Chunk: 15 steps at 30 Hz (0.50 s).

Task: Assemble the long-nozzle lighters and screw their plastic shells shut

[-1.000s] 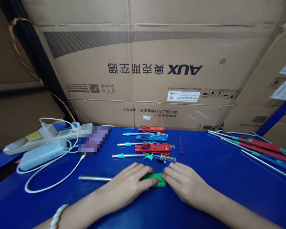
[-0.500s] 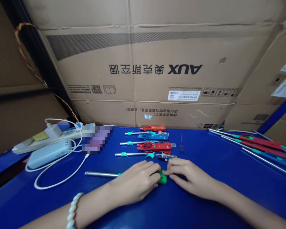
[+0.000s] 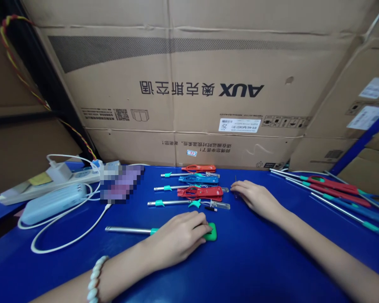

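Green plastic shows at the fingertips of the left hand (image 3: 183, 235), which is closed from above over a handle (image 3: 211, 232) lying on the blue table (image 3: 240, 269). A metal tube (image 3: 126, 229) with a turquoise collar (image 3: 153, 231) comes out from under the same hand, pointing to the left. I judge that this handle is light and stiff, a hard shell which should not bend much under ordinary pressure. Its smooth, rounded end may slide a little on the table, so the best hold is probably around the broad body, with the palm keeping it down. The tube looks more slippery and would make a poorer grip.

The right hand (image 3: 254, 198) is well apart from it, with its fingers bent and brought near together at a small purple screwdriver (image 3: 236, 195). Because the fingers cover much of this tool, I cannot tell whether they pinch it or only touch it. It seems very light, and its short handle is the sensible place to take hold.

Beyond the left hand lie an orange casing (image 3: 198, 168), a blue casing (image 3: 200, 179) and a red casing (image 3: 200, 193), among more tubes. The clear plastic part (image 3: 222, 205) of the nearest set, with its thin wires, is perhaps the most fragile. Just beside it is a small black piece (image 3: 211, 208). Farther out, to the right, long red-handled and blue-handled tools (image 3: 330, 185) lie together; to the left is a pale blue power bank (image 3: 55, 204).
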Available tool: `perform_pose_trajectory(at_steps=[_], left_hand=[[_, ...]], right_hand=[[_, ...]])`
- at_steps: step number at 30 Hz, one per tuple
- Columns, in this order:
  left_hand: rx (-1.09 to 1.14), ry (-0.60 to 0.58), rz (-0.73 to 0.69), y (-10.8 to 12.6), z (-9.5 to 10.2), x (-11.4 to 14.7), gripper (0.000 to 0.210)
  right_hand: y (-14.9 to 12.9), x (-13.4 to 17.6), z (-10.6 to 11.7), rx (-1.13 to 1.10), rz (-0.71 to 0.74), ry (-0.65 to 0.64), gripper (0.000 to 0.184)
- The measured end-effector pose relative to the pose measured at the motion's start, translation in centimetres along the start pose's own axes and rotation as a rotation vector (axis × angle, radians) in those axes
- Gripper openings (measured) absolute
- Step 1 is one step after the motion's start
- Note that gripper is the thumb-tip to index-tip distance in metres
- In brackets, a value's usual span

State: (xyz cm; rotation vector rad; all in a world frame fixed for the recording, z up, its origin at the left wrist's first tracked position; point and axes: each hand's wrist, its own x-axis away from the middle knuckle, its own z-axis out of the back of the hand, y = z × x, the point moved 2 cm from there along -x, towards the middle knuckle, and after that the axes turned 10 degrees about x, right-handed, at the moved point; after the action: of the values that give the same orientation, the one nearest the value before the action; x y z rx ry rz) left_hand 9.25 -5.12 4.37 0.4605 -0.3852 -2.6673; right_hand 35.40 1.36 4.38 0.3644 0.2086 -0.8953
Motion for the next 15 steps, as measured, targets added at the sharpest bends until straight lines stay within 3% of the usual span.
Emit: perform_pose_trajectory(at_steps=[8,11,15], left_hand=[[0.028,0.026,-0.039,0.0,0.3,0.3,0.025],[0.059,0.036,-0.044,-0.1,0.3,0.3,0.026],[0.075,0.041,-0.037,-0.3,0.0,0.2,0.027]], right_hand=[[0.0,-0.2,0.6,0.024,0.04,-0.031,0.024],[-0.6,-0.2,2.1,-0.031,-0.006,0.047,0.023],[-3.1,-0.2,5.1,-0.616,-0.221,0.302,0.014]])
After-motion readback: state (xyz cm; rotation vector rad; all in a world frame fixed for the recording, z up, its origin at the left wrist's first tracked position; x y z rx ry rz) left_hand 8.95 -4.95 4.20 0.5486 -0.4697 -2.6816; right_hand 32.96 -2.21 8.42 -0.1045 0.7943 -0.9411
